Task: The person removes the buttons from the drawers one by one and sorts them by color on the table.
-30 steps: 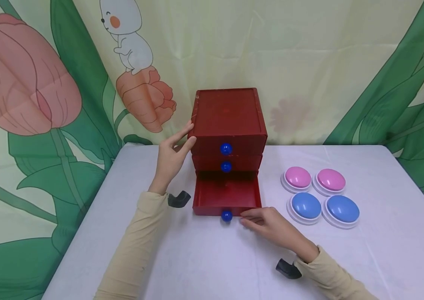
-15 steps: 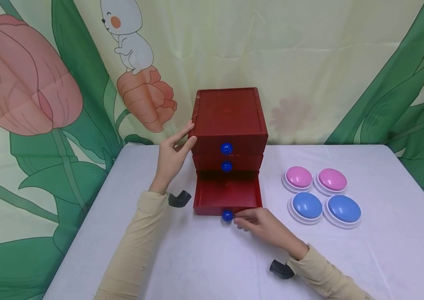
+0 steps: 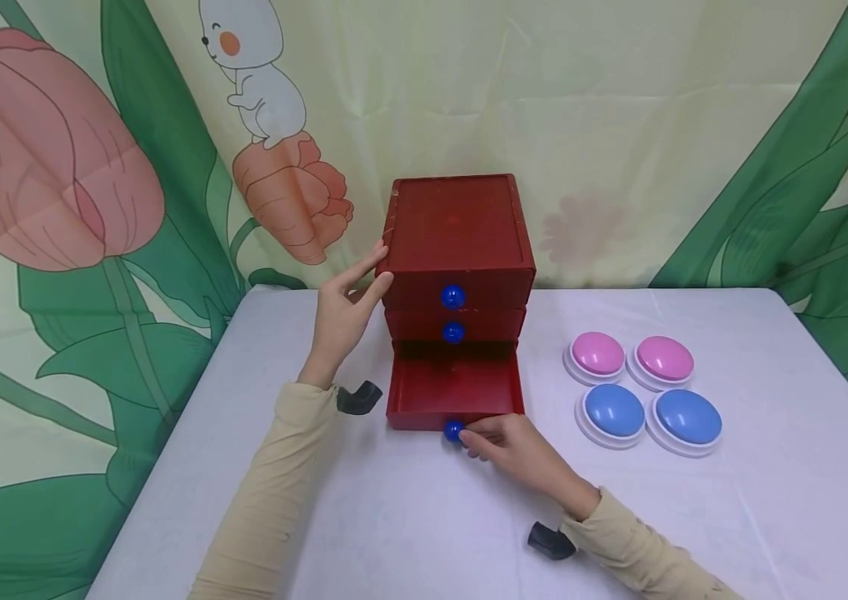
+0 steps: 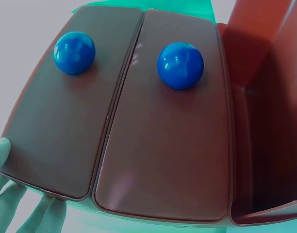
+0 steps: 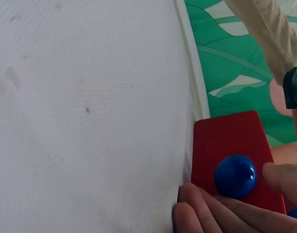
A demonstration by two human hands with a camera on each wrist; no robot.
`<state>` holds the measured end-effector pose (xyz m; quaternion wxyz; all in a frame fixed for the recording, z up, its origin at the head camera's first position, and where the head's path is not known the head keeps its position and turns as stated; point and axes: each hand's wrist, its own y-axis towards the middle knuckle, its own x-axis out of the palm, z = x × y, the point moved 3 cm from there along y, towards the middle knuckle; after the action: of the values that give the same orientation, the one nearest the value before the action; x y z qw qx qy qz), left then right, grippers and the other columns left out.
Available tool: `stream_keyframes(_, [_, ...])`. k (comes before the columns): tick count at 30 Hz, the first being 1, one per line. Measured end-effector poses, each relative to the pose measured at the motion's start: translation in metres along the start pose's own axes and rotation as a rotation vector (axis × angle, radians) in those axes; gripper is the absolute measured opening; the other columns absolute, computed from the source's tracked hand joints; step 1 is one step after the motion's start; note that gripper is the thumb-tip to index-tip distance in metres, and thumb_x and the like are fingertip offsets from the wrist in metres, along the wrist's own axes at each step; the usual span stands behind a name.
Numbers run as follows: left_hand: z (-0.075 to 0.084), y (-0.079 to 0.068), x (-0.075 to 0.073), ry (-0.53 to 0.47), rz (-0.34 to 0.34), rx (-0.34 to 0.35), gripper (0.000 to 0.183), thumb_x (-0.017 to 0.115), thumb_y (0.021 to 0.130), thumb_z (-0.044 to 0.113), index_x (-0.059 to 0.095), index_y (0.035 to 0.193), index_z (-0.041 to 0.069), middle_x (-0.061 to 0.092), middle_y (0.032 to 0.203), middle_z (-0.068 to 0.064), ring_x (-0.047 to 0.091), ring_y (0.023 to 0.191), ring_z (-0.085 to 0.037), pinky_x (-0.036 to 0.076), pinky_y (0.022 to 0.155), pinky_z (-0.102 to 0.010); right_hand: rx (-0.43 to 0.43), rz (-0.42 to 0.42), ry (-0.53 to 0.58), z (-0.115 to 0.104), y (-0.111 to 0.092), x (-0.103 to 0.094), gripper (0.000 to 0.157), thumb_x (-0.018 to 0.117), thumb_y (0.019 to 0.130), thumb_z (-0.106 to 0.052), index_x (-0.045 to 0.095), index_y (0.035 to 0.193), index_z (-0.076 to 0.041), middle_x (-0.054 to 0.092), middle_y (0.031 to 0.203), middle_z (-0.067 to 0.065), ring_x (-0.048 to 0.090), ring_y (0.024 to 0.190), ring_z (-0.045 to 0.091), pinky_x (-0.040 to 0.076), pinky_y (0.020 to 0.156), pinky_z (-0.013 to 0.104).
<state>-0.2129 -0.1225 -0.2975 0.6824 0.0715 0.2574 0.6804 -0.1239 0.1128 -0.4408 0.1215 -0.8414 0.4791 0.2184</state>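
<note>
A small red cabinet (image 3: 456, 225) with blue round knobs stands on the table. Its bottom drawer (image 3: 454, 390) is pulled out and holds nothing; the two upper drawers are closed. My left hand (image 3: 340, 315) rests against the cabinet's left side, its thumb at the front edge, with fingers along the side in the left wrist view. At the front of the bottom drawer, the thumb and fingers of my right hand (image 3: 517, 450) close round the right side of the blue knob (image 5: 236, 175). The right wrist view has this knob between thumb and fingers.
Two pink push buttons (image 3: 597, 353) and two blue push buttons (image 3: 614, 410) on white bases sit right of the cabinet. The table (image 3: 409, 517) wears a white cloth. A printed curtain (image 3: 424, 92) hangs behind.
My right hand has slid left along the bottom drawer's front, from its right part to the blue knob. The left hand and the drawers have stayed in place.
</note>
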Motion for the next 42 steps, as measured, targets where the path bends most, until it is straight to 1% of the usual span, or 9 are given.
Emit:
stream_keyframes(7, [0.0018, 0.0, 0.0002, -0.014, 0.001, 0.01, 0.042, 0.064, 0.096, 0.006, 0.057, 0.137, -0.001, 0.052, 0.146, -0.015, 0.051, 0.135, -0.029, 0.048, 0.103, -0.051, 0.05, 0.07, -0.018, -0.0002, 0.0023, 0.0039, 0.025, 0.065, 0.097, -0.03, 0.078, 0.1, -0.008, 0.074, 0.078, 0.0, 0.069, 0.072, 0.014, 0.056, 0.064, 0.023])
stream_keyframes(16, [0.0024, -0.0006, 0.0007, -0.014, 0.0, 0.025, 0.042, 0.064, 0.095, 0.005, 0.057, 0.136, -0.003, 0.052, 0.145, -0.016, 0.051, 0.135, -0.03, 0.048, 0.103, -0.053, 0.081, 0.121, -0.021, -0.0006, 0.0034, 0.0076, 0.024, 0.069, 0.094, -0.029, 0.079, 0.096, -0.007, 0.074, 0.077, 0.001, 0.07, 0.069, 0.014, 0.055, 0.061, 0.023])
stream_keyframes(19, [0.0017, -0.0008, 0.0006, -0.015, 0.0, 0.022, 0.042, 0.064, 0.095, 0.005, 0.057, 0.136, -0.003, 0.052, 0.145, -0.016, 0.051, 0.135, -0.03, 0.048, 0.103, -0.053, 0.084, 0.135, -0.022, -0.0007, 0.0036, 0.0085, 0.023, 0.07, 0.094, -0.027, 0.079, 0.096, -0.007, 0.074, 0.076, 0.001, 0.07, 0.069, 0.013, 0.055, 0.062, 0.023])
stream_keyframes(24, [0.0004, -0.0004, 0.0004, -0.013, -0.001, 0.016, 0.042, 0.064, 0.096, 0.007, 0.057, 0.136, -0.002, 0.052, 0.145, -0.015, 0.051, 0.135, -0.03, 0.048, 0.103, -0.053, 0.077, 0.147, -0.028, -0.0001, 0.0042, 0.0096, 0.022, 0.07, 0.094, -0.026, 0.079, 0.095, -0.006, 0.075, 0.078, 0.001, 0.07, 0.068, 0.011, 0.056, 0.066, 0.022])
stream_keyframes(33, [-0.0002, -0.0005, 0.0001, -0.008, -0.002, 0.01, 0.042, 0.064, 0.096, 0.007, 0.057, 0.137, -0.002, 0.052, 0.146, -0.015, 0.051, 0.135, -0.029, 0.049, 0.103, -0.051, 0.071, 0.15, -0.034, 0.001, 0.0065, 0.0098, 0.022, 0.07, 0.093, -0.027, 0.079, 0.097, -0.007, 0.076, 0.081, 0.001, 0.071, 0.069, 0.01, 0.057, 0.068, 0.021])
stream_keyframes(42, [0.0001, 0.0004, -0.0004, -0.008, -0.001, 0.003, 0.042, 0.064, 0.096, 0.008, 0.057, 0.137, 0.0, 0.052, 0.146, -0.013, 0.051, 0.135, -0.028, 0.049, 0.103, -0.05, 0.065, 0.158, -0.051, 0.0023, 0.0095, 0.0061, 0.022, 0.071, 0.093, -0.028, 0.079, 0.097, -0.008, 0.073, 0.073, -0.001, 0.069, 0.067, 0.01, 0.056, 0.068, 0.022])
